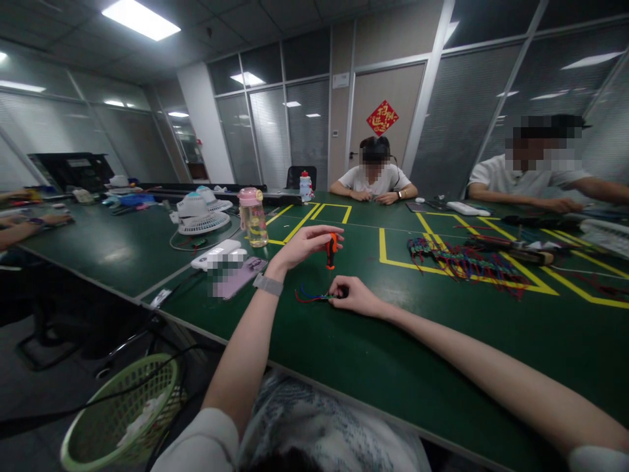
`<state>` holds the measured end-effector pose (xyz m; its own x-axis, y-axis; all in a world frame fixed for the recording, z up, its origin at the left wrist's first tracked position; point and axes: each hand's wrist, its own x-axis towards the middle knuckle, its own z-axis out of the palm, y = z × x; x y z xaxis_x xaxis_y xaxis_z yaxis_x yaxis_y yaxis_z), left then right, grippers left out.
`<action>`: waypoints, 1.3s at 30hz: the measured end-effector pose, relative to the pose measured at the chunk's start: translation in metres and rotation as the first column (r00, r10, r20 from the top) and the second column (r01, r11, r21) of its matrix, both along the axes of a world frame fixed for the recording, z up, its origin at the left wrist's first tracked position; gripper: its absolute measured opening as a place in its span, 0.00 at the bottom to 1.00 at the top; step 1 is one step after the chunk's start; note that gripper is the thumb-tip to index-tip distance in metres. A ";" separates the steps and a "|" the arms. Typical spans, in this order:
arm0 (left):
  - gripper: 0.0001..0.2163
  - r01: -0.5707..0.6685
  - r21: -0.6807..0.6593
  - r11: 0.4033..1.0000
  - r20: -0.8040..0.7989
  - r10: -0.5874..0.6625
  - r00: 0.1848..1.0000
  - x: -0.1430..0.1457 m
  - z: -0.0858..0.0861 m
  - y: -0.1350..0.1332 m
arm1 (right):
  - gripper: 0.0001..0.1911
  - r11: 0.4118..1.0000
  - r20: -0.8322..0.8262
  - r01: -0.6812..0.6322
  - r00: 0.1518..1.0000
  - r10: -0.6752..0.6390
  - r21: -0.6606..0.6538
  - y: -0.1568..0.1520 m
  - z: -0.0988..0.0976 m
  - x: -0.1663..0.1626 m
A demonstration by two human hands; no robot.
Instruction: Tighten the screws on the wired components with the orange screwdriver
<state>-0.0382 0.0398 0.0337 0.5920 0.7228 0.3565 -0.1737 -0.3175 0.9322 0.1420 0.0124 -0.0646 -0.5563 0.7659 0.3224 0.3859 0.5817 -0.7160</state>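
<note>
My left hand (pixel 305 244), with a grey watch band at the wrist, grips the top of an orange and black screwdriver (pixel 331 254). The screwdriver stands upright, its thin shaft pointing down to a small circuit board (pixel 325 298). Low on the green table, my right hand (pixel 358 297) pinches the board's right end, so part of it is hidden behind the fingers. Red and blue wires (pixel 303 296) trail from the board to the left. Whether the screwdriver tip sits in a screw is too small to tell.
To the left are a pink-lidded bottle (pixel 253 219), a phone (pixel 240 278), a white device (pixel 216 254) and white fans (pixel 199 213). Wired boards (pixel 462 259) lie bunched at right inside yellow tape. Two people work across the table (pixel 314 354); another's hands show far left. A green basket (pixel 170 380) stands below.
</note>
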 end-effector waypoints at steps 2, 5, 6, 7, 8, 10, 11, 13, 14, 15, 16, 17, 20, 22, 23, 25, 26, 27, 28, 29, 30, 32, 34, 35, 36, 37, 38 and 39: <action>0.13 0.014 -0.089 0.996 0.135 -0.002 0.991 -0.001 -0.012 0.004 | 0.04 1.000 -0.025 0.003 1.000 -0.003 0.010 -0.001 -0.002 0.000; 0.11 0.041 -0.148 0.988 0.270 0.000 0.963 0.004 -0.024 0.003 | 0.04 1.000 -0.036 -0.006 0.999 0.007 0.023 -0.001 -0.004 0.001; 0.11 0.052 -0.156 0.986 0.304 -0.002 0.953 0.006 -0.026 0.001 | 0.04 1.000 -0.035 -0.008 0.999 0.009 0.026 -0.001 -0.005 0.001; 0.12 0.075 -0.165 0.983 0.327 -0.017 0.945 0.009 -0.027 -0.001 | 0.04 1.000 -0.034 -0.010 0.999 0.010 0.027 -0.001 -0.005 0.001; 0.13 0.103 -0.170 0.980 0.342 -0.039 0.939 0.012 -0.026 -0.003 | 0.04 1.000 -0.034 -0.009 0.999 0.010 0.029 -0.001 -0.005 0.001; 0.14 0.156 -0.175 0.972 0.367 -0.083 0.926 0.016 -0.024 -0.007 | 0.04 0.999 -0.033 -0.005 0.999 0.006 0.031 0.000 -0.006 0.001; 0.15 0.175 -0.178 0.968 0.373 -0.099 0.923 0.017 -0.023 -0.008 | 0.04 0.999 -0.034 -0.002 0.999 0.003 0.032 0.000 -0.006 0.001; 0.15 0.193 -0.186 0.963 0.369 -0.114 0.922 0.017 -0.022 -0.010 | 0.04 1.000 -0.039 -0.001 0.999 0.002 0.028 0.001 -0.007 0.001; 0.15 0.193 -0.189 0.963 0.362 -0.115 0.925 0.017 -0.022 -0.010 | 0.04 1.000 -0.041 -0.002 0.999 0.003 0.025 0.001 -0.007 0.001; 0.15 0.188 -0.192 0.963 0.352 -0.111 0.929 0.016 -0.023 -0.010 | 0.04 1.000 -0.043 -0.005 0.999 0.006 0.022 0.001 -0.008 0.001; 0.15 0.177 -0.193 0.965 0.343 -0.102 0.934 0.015 -0.023 -0.010 | 0.04 1.000 -0.046 -0.006 0.999 0.007 0.021 0.001 -0.008 0.001; 0.15 0.158 -0.193 0.968 0.337 -0.086 0.938 0.014 -0.024 -0.009 | 0.04 1.000 -0.046 -0.006 0.999 0.007 0.022 0.002 -0.009 0.001; 0.12 0.061 -0.189 0.980 0.371 0.014 0.928 0.015 -0.028 -0.007 | 0.04 1.000 -0.044 -0.001 0.999 0.002 0.017 0.002 -0.010 0.000; 0.10 -0.002 -0.199 0.980 0.433 0.090 0.897 0.017 -0.029 -0.005 | 0.05 1.000 -0.045 0.000 0.999 0.000 0.006 0.002 -0.010 0.000; 0.10 -0.024 -0.203 0.979 0.448 0.114 0.887 0.017 -0.029 -0.004 | 0.05 1.000 -0.046 -0.002 0.999 0.002 0.004 0.002 -0.010 0.000; 0.10 -0.007 -0.202 0.979 0.440 0.097 0.893 0.018 -0.028 -0.004 | 0.05 1.000 -0.047 -0.001 0.999 0.002 0.006 0.002 -0.010 -0.001; 0.11 0.022 -0.202 0.979 0.437 0.070 0.897 0.017 -0.027 -0.004 | 0.05 1.000 -0.047 0.000 0.999 0.000 0.009 0.002 -0.010 -0.001; 0.12 0.041 -0.201 0.979 0.427 0.050 0.903 0.017 -0.027 -0.004 | 0.05 1.000 -0.047 0.002 0.999 -0.002 0.011 0.002 -0.010 -0.001; 0.13 0.050 -0.200 0.978 0.417 0.039 0.908 0.016 -0.026 -0.004 | 0.05 1.000 -0.048 0.004 0.999 -0.003 0.013 0.002 -0.010 -0.001; 0.14 0.040 -0.199 0.979 0.405 0.044 0.913 0.015 -0.027 -0.004 | 0.05 1.000 -0.050 0.005 0.999 -0.005 0.013 0.002 -0.010 -0.001; 0.14 0.017 -0.196 0.980 0.392 0.063 0.918 0.015 -0.027 -0.003 | 0.05 1.000 -0.051 0.005 0.999 -0.004 0.012 0.002 -0.011 -0.001; 0.13 -0.064 -0.178 0.982 0.372 0.128 0.919 0.014 -0.029 -0.002 | 0.05 1.000 -0.051 0.002 0.999 -0.001 0.011 0.003 -0.011 0.000; 0.12 -0.138 -0.154 0.978 0.356 0.185 0.916 0.013 -0.031 0.000 | 0.05 1.000 -0.047 -0.002 0.999 0.002 0.011 0.003 -0.011 -0.001; 0.12 -0.154 -0.144 0.978 0.354 0.196 0.914 0.013 -0.030 0.000 | 0.05 1.000 -0.044 0.000 0.999 0.000 0.012 0.003 -0.011 -0.001; 0.12 -0.148 -0.140 0.979 0.357 0.189 0.915 0.014 -0.030 0.000 | 0.05 1.000 -0.042 0.004 0.999 -0.004 0.013 0.003 -0.011 -0.001; 0.12 -0.123 -0.142 0.982 0.359 0.166 0.918 0.014 -0.029 -0.001 | 0.05 1.000 -0.040 0.010 0.999 -0.009 0.014 0.002 -0.010 -0.001; 0.13 -0.090 -0.146 0.985 0.360 0.137 0.923 0.014 -0.028 -0.002 | 0.05 1.000 -0.039 0.015 0.999 -0.014 0.015 0.002 -0.010 -0.002; 0.14 -0.065 -0.148 0.987 0.354 0.115 0.928 0.013 -0.027 -0.003 | 0.05 1.000 -0.039 0.017 0.999 -0.017 0.016 0.001 -0.009 -0.002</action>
<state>-0.0248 0.0372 0.0066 0.3714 0.8219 0.4319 -0.4822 -0.2268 0.8462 0.1403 0.0138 -0.0737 -0.5302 0.7696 0.3558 0.3680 0.5869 -0.7212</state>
